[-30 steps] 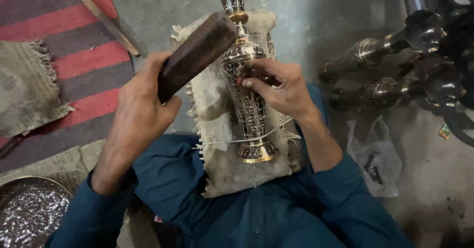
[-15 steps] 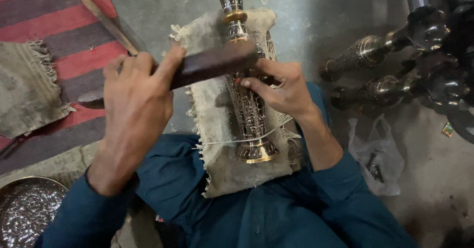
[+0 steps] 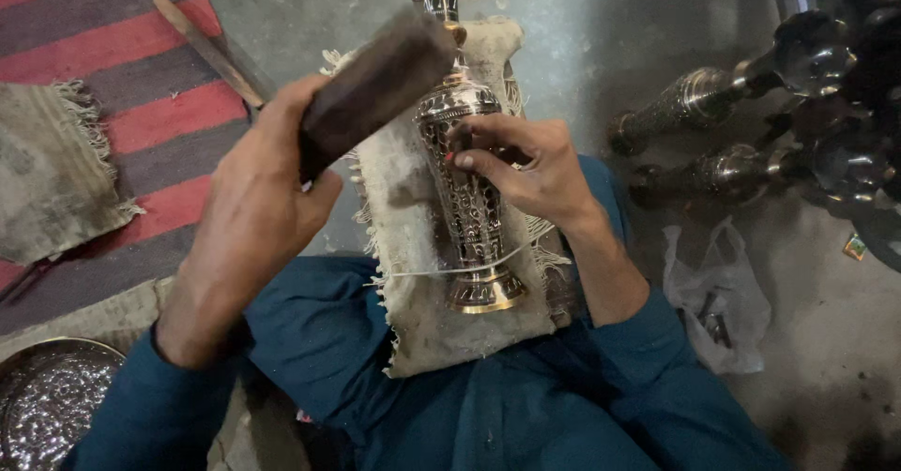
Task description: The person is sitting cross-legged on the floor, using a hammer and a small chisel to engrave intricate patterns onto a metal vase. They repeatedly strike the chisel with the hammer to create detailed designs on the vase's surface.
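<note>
Overhead, left hand (image 3: 253, 199) gripping wooden block (image 3: 375, 91) (tilted), right hand (image 3: 526, 166) pinching engraved vase (image 3: 465, 180).

Clear crumpled plastic bag (image 3: 713, 297) on floor, right side, w/ small dark bits inside. Tiny colourful wrapper scrap (image 3: 855, 247) near right edge. No signs/screens.

A dark wooden mallet block (image 3: 375, 91) tilts toward two o'clock above an engraved brass vase (image 3: 465, 180) lying lengthwise, base toward six o'clock.
</note>
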`<state>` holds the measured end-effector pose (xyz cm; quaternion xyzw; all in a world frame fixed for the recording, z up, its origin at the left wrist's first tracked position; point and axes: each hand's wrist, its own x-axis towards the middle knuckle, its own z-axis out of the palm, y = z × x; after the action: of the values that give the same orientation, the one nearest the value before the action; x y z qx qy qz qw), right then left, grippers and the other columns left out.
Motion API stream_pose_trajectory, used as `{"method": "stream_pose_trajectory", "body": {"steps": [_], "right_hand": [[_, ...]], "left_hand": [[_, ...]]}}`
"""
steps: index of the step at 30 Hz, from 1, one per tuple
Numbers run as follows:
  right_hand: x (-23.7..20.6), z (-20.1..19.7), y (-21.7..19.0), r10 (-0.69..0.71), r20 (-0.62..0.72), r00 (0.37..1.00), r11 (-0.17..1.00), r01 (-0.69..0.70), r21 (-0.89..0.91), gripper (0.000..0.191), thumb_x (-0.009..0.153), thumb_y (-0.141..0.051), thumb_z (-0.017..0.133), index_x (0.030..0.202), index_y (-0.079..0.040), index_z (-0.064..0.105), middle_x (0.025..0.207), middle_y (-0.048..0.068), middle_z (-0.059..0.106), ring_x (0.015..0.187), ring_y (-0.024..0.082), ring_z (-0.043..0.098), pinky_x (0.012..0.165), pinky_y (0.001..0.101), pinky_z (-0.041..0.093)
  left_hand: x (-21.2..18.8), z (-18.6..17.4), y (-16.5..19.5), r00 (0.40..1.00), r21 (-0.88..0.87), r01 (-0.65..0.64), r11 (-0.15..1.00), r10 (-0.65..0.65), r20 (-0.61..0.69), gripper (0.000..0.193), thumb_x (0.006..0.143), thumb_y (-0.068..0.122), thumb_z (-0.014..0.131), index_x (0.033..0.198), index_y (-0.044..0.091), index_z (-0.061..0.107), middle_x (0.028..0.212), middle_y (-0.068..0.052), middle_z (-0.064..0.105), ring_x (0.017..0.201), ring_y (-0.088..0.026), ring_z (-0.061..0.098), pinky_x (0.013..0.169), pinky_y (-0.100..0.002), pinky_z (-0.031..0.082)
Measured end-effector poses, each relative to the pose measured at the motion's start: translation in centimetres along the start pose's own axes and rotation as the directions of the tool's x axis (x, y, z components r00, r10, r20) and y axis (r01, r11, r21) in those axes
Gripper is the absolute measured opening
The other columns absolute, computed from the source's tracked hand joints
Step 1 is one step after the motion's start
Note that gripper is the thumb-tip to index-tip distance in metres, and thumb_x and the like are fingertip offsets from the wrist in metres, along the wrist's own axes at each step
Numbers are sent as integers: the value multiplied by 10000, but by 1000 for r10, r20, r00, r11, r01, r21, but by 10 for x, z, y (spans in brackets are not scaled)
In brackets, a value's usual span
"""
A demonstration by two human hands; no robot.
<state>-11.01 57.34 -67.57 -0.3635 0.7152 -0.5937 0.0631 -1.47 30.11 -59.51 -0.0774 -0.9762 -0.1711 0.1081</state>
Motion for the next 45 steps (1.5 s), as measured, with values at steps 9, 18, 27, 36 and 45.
{"method": "stream_pose_trajectory", "body": {"steps": [9,18,27,36,45], "right_hand": [[1,-2,-3,-2,4,1000,1000,2,12,249,940,23,754,1185,-12,733,1049,110,790,899,159,780,795,271,664],[2,-2,0,1,6,1000,1000,-1,16,252,942,6,755,1192,4,721,1066,114,781,928,147,773,829,270,659],[2,-3,-3,23,24,999,1000,-22,-13,234,940,8,746,1173,2,730,1013,107,790,876,145,773,787,265,654],[9,-3,1,-15,46,999,1000,14,17,240,936,0,752,1176,-6,730,1002,90,792,850,146,777,760,260,652],[1,-2,6,-30,43,999,1000,30,-1,211,956,11,720,1166,13,720,1011,110,787,881,160,784,786,273,665]], "left_hand": [[3,0,3,1000,45,5,999,-6,25,670,843,43,763,1445,203,515,1028,-180,629,963,-397,645,832,-510,502],[0,-1,3,1000,-22,-6,1000,5,-26,704,783,47,758,1429,183,513,1050,-184,630,990,-417,624,877,-526,488],[-1,-3,3,1000,126,10,992,-10,-4,641,893,33,746,1458,227,512,1049,-161,637,979,-383,645,878,-526,503],[5,-3,3,998,-140,40,989,-47,-46,596,913,55,682,1459,196,488,1142,-201,626,1043,-397,642,925,-531,525],[-5,1,0,999,45,37,998,-36,-22,635,906,60,706,1487,220,504,1066,-146,600,987,-369,656,900,-491,500]]}}
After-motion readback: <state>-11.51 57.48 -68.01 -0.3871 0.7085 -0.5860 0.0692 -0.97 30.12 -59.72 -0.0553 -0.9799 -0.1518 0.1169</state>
